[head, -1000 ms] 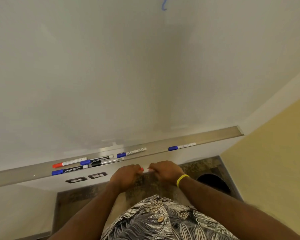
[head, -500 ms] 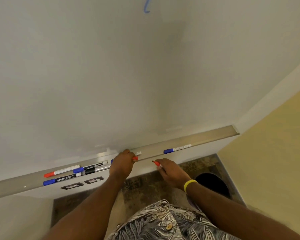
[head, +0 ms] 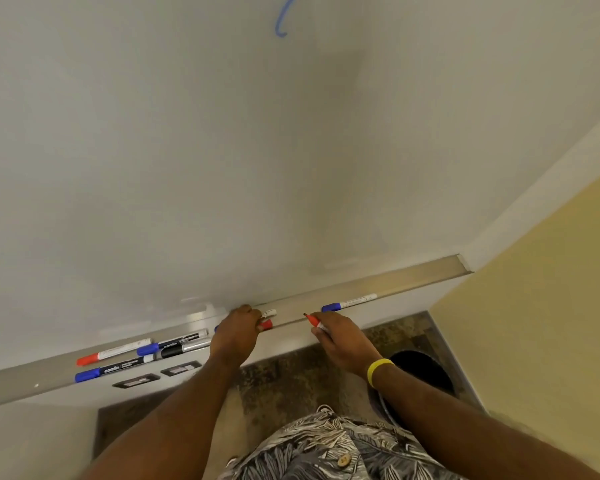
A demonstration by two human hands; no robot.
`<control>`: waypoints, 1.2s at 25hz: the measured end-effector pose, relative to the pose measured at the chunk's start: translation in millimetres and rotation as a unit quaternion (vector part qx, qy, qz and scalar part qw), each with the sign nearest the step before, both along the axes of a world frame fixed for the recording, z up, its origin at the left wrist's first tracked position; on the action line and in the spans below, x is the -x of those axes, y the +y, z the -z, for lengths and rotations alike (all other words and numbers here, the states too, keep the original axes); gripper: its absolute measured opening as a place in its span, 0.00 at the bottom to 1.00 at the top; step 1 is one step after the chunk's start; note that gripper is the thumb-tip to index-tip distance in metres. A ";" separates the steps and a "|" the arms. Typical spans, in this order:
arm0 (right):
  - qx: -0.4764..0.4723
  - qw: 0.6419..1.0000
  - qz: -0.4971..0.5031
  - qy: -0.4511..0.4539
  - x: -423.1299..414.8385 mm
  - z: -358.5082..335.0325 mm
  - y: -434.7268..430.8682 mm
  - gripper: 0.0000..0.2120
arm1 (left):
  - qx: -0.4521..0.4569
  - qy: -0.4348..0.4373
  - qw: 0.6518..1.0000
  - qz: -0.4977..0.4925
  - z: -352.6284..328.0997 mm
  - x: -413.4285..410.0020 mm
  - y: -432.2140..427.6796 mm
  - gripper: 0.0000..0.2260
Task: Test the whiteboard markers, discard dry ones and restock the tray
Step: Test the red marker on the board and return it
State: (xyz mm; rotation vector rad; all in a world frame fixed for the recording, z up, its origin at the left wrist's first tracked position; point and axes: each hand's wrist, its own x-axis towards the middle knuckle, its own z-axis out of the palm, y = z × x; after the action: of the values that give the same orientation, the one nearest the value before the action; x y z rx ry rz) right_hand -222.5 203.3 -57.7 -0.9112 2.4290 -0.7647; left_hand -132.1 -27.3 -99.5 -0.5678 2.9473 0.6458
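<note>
My right hand [head: 343, 341] grips an uncapped red marker [head: 314, 321], its tip pointing up and left near the front lip of the metal tray [head: 413, 280]. My left hand [head: 234, 336] rests at the tray's edge and pinches the red cap [head: 266, 324]. Just behind its fingers lies a white marker [head: 269, 312], partly hidden. On the tray's left part lie a red-capped marker [head: 113, 353], two blue-capped markers [head: 113, 370] [head: 172, 344] and a black one [head: 186, 348]. Another blue-capped marker [head: 349, 303] lies to the right. The whiteboard [head: 222, 150] carries a blue stroke [head: 281, 24] at the top.
A dark round bin [head: 426, 374] stands on the floor below my right wrist, next to a yellow wall [head: 551, 306]. Two small black plates [head: 155, 375] sit on the wall under the tray. The tray ends at the right by the board's corner.
My hands pulled the red cap off the marker and moved apart. The left hand rose to the tray with the cap; the right hand lifted the uncapped marker toward the board.
</note>
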 end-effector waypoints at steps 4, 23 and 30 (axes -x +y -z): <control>0.054 0.998 -0.007 0.027 0.4 -13.8 -9.7 0.18 | 0.036 0.065 0.997 0.008 -18.7 -8.5 1.3 0.16; 0.520 0.832 -0.035 0.189 -7.1 -242.0 -94.9 0.09 | 0.353 0.570 0.742 -0.021 -343.7 13.3 -67.3 0.18; 0.606 0.742 -0.128 0.257 -1.7 -342.4 -106.8 0.19 | 0.389 0.627 0.672 -0.064 -446.8 32.0 -86.1 0.23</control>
State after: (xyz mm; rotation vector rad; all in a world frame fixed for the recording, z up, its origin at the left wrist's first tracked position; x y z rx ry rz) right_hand -220.8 96.5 284.7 -2.0665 1.8390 -2.3097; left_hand -164.2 -113.4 347.3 -0.4180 4.5180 -0.6955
